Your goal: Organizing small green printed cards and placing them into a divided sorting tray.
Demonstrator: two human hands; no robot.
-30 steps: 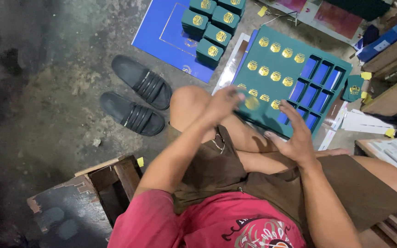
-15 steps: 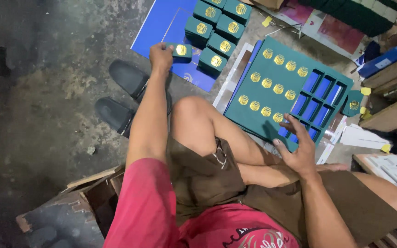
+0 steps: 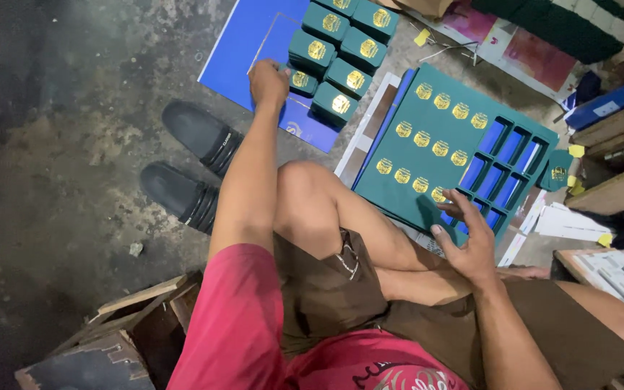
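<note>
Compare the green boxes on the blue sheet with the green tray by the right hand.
The small green boxes are many separate closed pieces grouped on the blue sheet; the green tray is one large flat piece, some compartments open and blue. The left hand touches a box; the right hand rests at the tray's edge. Both show round gold emblems.

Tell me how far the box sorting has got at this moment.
Done: seven small green boxes sit on the blue sheet. In hand: the left hand sets one down beside them; the right hand rests on the green tray. Left: about eleven boxes remain in the tray.
</note>
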